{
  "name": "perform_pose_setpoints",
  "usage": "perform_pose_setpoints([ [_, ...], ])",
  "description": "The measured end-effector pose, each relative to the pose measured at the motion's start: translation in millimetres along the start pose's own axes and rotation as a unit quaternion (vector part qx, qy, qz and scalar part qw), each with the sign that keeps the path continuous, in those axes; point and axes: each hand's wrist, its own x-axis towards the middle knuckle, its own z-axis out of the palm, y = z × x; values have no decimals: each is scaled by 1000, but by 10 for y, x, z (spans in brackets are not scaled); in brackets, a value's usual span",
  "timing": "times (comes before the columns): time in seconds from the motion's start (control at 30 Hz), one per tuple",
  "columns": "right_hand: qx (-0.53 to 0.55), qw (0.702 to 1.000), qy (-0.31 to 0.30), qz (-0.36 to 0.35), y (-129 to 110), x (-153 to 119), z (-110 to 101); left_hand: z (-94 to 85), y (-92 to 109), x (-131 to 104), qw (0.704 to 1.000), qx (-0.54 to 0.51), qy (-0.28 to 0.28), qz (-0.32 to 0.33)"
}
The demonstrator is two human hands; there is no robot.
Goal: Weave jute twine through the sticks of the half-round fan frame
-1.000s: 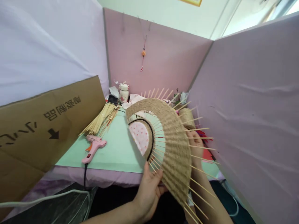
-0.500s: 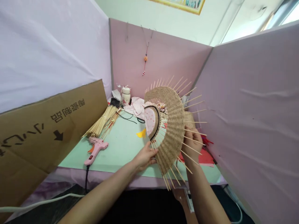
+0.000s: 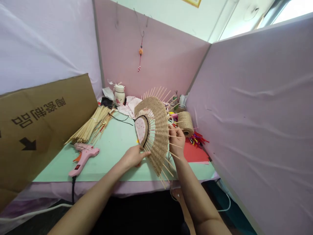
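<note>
A woven twine fan (image 3: 160, 130) with thin sticks poking out round its curved edge is held up over the pale green table. Its inner part is a pink dotted half-round (image 3: 140, 129) with a dark border. My left hand (image 3: 134, 156) grips the fan's lower inner corner, thumb on the front face. At the outer right edge, my right hand (image 3: 177, 140) has its fingers closed among the sticks; part of it lies behind them.
On the table (image 3: 107, 166) lie a pink glue gun (image 3: 84, 156), a stick bundle (image 3: 90, 125), a twine roll (image 3: 186, 122), red sheets (image 3: 195, 151) and a white jar (image 3: 119, 94). A cardboard panel (image 3: 49, 114) stands at left.
The view has shifted right. The fan has turned more edge-on and looks narrower, and the twine roll behind it now shows. Both hands still hold the fan.
</note>
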Motion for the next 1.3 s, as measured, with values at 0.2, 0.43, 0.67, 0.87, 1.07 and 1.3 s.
perform_pose_setpoints([
  [0.2,-34,999,-25,12,40,-70,-8,-122,545,174,924,75,132,352],
  [0.43,-41,996,-76,17,54,-91,99,268,738,561,892,9,184,413],
  [0.67,-64,982,-179,7,-171,-23,114,175,568,351,849,-31,165,501],
  [0.87,-133,962,-237,-36,-533,81,316,126,616,147,836,-50,191,512],
  [1.07,-208,935,-274,-83,-733,188,482,34,699,25,858,-67,213,463],
  [1.3,-262,908,-325,-28,-889,186,540,31,671,-25,863,-73,188,463],
])
